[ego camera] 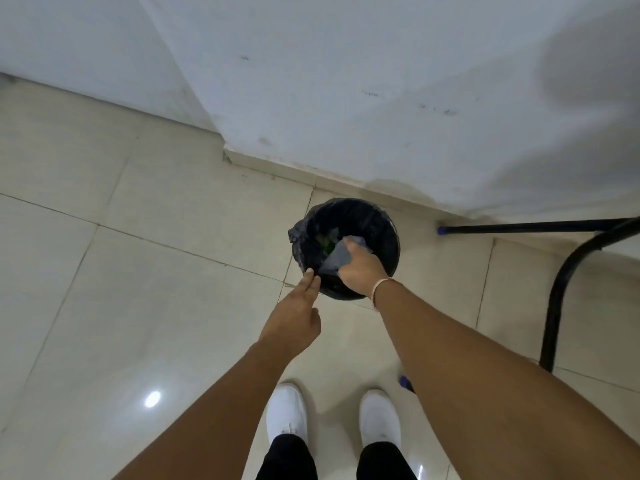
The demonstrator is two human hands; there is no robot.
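A small round bin (pixel 388 233) lined with a black plastic bag stands on the tiled floor below a white wall. My right hand (pixel 362 270) reaches over the bin's mouth and grips a grey flat piece (pixel 337 256) that tilts into the bin. My left hand (pixel 294 315) stretches out with straight fingers, its fingertips touching the near left edge of the bag. Something green (pixel 325 244) lies inside the bin, mostly hidden.
Black metal legs (pixel 561 289) of a chair or table with blue feet stand to the right. A white wall corner (pixel 242 157) juts out behind the bin. My white shoes (pixel 287 415) stand on the glossy floor tiles below.
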